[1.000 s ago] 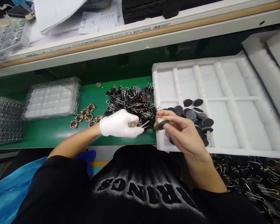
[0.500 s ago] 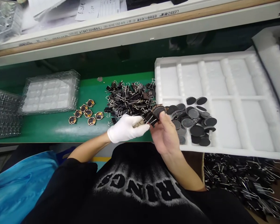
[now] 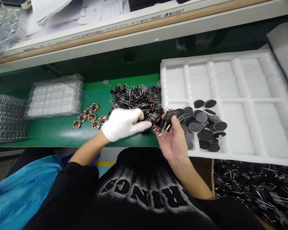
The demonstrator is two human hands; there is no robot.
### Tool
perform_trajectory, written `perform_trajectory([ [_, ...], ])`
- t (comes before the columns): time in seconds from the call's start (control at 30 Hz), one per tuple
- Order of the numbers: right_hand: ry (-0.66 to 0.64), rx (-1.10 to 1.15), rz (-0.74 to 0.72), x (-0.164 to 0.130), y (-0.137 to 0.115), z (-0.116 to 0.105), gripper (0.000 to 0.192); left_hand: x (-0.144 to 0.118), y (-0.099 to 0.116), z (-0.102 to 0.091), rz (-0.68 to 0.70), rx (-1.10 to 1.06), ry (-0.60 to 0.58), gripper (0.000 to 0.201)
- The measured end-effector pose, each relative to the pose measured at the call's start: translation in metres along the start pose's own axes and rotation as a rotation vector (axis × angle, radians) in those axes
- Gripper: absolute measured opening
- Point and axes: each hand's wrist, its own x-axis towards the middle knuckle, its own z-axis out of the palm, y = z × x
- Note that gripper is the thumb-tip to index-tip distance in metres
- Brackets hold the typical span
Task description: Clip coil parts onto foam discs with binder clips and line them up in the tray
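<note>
My left hand [image 3: 122, 124], in a white glove, rests fingers-down on the near edge of a pile of black binder clips [image 3: 134, 97] on the green bench. My bare right hand [image 3: 174, 140] is just to its right, palm up, holding a round black disc with a binder clip [image 3: 166, 118] on it between thumb and fingers. Behind that hand, a heap of black discs [image 3: 201, 123] lies in a compartment of a white foam tray [image 3: 230, 102]. Whether the gloved fingers pinch a clip is hidden.
Several small gold-rimmed round parts [image 3: 88, 116] lie left of the clips. Clear plastic blister trays [image 3: 54, 95] and a darker stack [image 3: 4, 118] sit at far left. A box of loose binder clips [image 3: 254, 188] is at lower right. A shelf [image 3: 134, 35] overhangs the bench.
My left hand moved up and slightly left onto the clip pile. My right hand, with the disc and clip, shifted a little right and turned palm up.
</note>
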Motion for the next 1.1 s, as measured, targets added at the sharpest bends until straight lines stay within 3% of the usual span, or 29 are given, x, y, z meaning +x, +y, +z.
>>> perform_trajectory([
  [0.07,0.006,0.010,-0.016,0.003,-0.006,0.000,0.028,0.017,-0.005,-0.005,-0.066,0.279,0.117,0.056],
  [0.13,-0.043,-0.001,-0.011,0.006,-0.009,-0.001,0.020,0.034,-0.008,-0.006,-0.076,0.451,0.102,0.056],
  [0.23,-0.118,-0.037,0.005,0.008,-0.013,-0.006,0.022,0.051,-0.011,-0.009,-0.009,0.504,0.004,0.043],
  [0.3,-0.145,-0.076,0.001,0.008,-0.015,-0.010,0.025,0.052,-0.014,-0.015,0.029,0.499,0.012,0.041],
  [0.4,-0.217,-0.155,-0.018,0.007,-0.017,-0.016,0.025,0.044,-0.017,-0.023,0.024,0.380,0.205,0.044],
  [0.47,-0.323,-0.221,-0.048,0.006,-0.017,-0.017,0.023,0.036,-0.013,-0.022,0.001,0.120,0.348,0.042],
  [0.53,-0.451,-0.284,-0.097,0.006,-0.015,-0.015,0.021,0.028,-0.005,-0.015,-0.037,-0.218,0.387,0.041],
  [0.6,-0.541,-0.346,-0.174,0.007,-0.013,-0.014,0.018,0.021,0.002,-0.007,-0.067,-0.471,0.315,0.042],
  [0.67,-0.569,-0.409,-0.248,0.008,-0.014,-0.013,0.016,0.015,0.006,-0.004,-0.029,-0.535,0.209,0.043],
  [0.83,-0.659,-0.588,-0.290,0.013,-0.033,-0.019,0.013,0.004,-0.004,-0.020,0.218,-0.264,-0.028,0.035],
  [0.97,-0.733,-0.740,-0.329,0.012,-0.051,-0.022,0.013,0.001,-0.004,-0.024,0.214,-0.207,-0.120,0.057],
  [1.1,-0.758,-0.816,-0.317,0.008,-0.058,-0.023,0.014,-0.003,0.006,-0.019,0.175,-0.214,-0.114,0.056],
])
